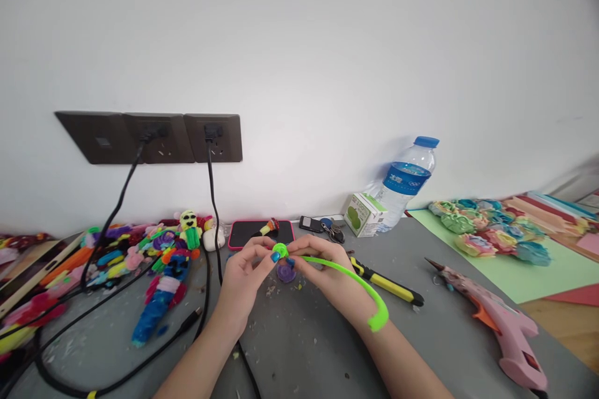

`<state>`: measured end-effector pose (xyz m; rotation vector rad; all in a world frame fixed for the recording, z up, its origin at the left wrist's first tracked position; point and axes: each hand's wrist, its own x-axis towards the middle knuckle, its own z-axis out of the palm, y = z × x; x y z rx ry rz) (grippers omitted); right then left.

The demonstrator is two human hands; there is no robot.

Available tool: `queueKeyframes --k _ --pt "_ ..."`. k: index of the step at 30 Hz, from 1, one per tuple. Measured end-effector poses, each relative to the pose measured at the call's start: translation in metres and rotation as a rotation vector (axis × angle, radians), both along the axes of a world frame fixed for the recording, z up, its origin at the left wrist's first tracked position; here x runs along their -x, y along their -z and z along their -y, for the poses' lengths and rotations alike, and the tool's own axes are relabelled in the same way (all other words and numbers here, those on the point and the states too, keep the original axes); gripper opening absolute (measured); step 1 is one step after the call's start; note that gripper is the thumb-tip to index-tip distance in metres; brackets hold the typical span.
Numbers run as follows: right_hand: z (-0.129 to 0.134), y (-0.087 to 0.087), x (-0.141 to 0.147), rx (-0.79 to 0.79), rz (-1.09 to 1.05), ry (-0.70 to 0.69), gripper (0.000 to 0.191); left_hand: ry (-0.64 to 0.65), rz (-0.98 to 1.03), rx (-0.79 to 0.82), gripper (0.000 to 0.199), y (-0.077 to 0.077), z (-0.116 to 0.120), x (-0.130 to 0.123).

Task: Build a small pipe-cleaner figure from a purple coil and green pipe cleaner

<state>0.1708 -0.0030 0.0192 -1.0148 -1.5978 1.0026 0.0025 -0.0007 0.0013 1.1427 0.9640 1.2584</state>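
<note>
A bright green pipe cleaner is coiled into a small round disc at one end, and its long tail curves over my right wrist. My left hand pinches the coil between thumb and fingers. From the other side, my right hand pinches the same pipe cleaner where the tail leaves the coil. Both hands are close together above the grey table. Just below the fingertips lies a small purple round piece, partly covered by the hands. Behind them rests a phone with a pink edge.
Pipe-cleaner figures and pieces heap at the left, with black cables across them. To the right lie a yellow utility knife and a pink glue gun. A water bottle, small box and keys stand or lie by the wall.
</note>
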Motion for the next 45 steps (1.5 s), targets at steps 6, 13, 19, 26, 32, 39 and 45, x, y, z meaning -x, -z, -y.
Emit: queueKeyframes --k 6,13,19,26,32,39,45 --pt "-0.0002 0.0015 0.0004 0.042 0.013 -0.007 0.008 -0.010 -0.036 -0.025 0.028 -0.0004 0.0002 0.0003" --pt "0.0001 -0.0001 0.0008 0.014 0.017 0.003 0.008 -0.048 -0.020 -0.006 0.029 -0.0024 0.0007 -0.0006" --pt "-0.0001 -0.0012 0.0005 0.040 0.041 0.008 0.010 -0.060 -0.027 -0.017 0.033 -0.0037 0.0007 -0.0012" --pt "-0.0034 0.0024 -0.0027 0.047 -0.012 0.048 0.013 0.016 -0.089 -0.029 0.026 -0.0026 0.0015 -0.0024" --pt "-0.0012 -0.0029 -0.0042 0.083 -0.068 0.066 0.011 0.044 -0.147 -0.039 0.022 -0.0034 0.0021 -0.0030" --pt "-0.0034 -0.0028 -0.0048 0.065 -0.054 0.066 0.012 0.023 -0.147 -0.036 0.023 -0.0029 0.0026 -0.0031" --pt "-0.0044 -0.0009 -0.0048 0.057 -0.004 0.048 0.012 0.008 -0.129 -0.021 0.030 -0.0036 0.0030 -0.0030"
